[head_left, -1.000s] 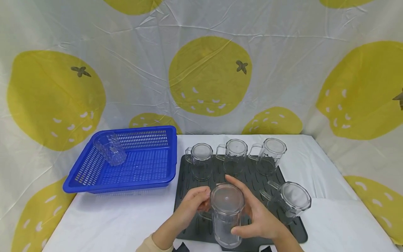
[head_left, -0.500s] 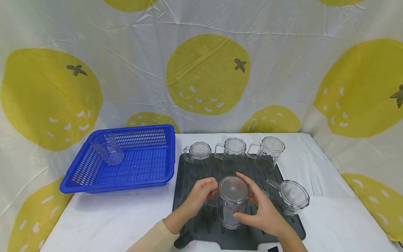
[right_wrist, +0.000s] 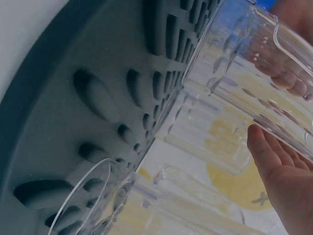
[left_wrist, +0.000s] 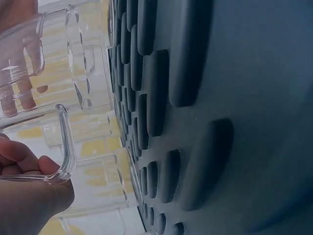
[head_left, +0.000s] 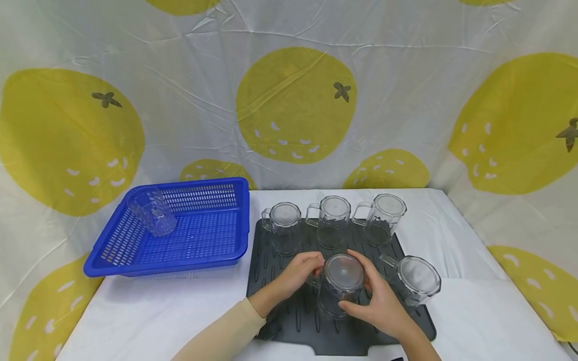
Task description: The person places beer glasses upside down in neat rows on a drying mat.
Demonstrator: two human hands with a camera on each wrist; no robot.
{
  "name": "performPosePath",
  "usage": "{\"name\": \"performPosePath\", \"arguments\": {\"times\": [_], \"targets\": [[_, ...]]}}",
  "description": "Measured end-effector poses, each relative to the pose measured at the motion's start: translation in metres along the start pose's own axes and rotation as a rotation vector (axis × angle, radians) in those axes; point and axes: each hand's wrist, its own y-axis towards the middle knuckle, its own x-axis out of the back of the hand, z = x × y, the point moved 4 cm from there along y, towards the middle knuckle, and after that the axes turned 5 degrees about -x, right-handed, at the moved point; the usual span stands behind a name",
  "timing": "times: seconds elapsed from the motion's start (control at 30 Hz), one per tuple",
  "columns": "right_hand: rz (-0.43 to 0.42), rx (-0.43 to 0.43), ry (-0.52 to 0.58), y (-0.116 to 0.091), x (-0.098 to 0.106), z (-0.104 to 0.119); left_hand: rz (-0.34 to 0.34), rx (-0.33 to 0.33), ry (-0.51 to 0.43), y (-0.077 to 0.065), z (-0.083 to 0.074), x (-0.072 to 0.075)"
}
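An upside-down clear glass mug (head_left: pixel 344 276) is between both hands over the front half of the dark drying mat (head_left: pixel 298 326). My left hand (head_left: pixel 303 271) grips its handle (left_wrist: pixel 68 142). My right hand (head_left: pixel 377 303) holds the body from the right, thumb in front and fingers behind. In the right wrist view the mug's rim (right_wrist: pixel 193 68) is close to the mat; whether it touches I cannot tell. Another upturned mug (head_left: pixel 417 278) stands just right of my right hand. Behind, three more mugs, the left one (head_left: pixel 285 230) among them, stand upturned in a row, handles leftward.
A blue plastic basket (head_left: pixel 244 220) stands at the left, a clear patterned glass (head_left: pixel 158 215) leaning inside it. White cloth (head_left: pixel 149 316) covers the table. A lemon-print curtain (head_left: pixel 189 115) hangs behind.
Both hands have carried the mug away from the front edge, to the right and farther over the mat. The view has shifted slightly. The other mugs and the basket stay put.
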Motion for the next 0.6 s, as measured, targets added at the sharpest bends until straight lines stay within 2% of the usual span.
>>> {"name": "performPosePath", "arguments": {"times": [0.07, 0.17, 0.6], "targets": [[-0.011, -0.010, -0.003, 0.001, 0.000, -0.003, 0.002, -0.001, -0.002, 0.001, -0.005, -0.001], [-0.026, -0.025, -0.003, 0.002, 0.001, -0.006, 0.009, 0.005, -0.001, 0.004, -0.005, -0.001], [-0.029, -0.062, -0.005, 0.002, -0.002, -0.014, 0.006, 0.034, -0.005, 0.007, 0.006, 0.000]]}}
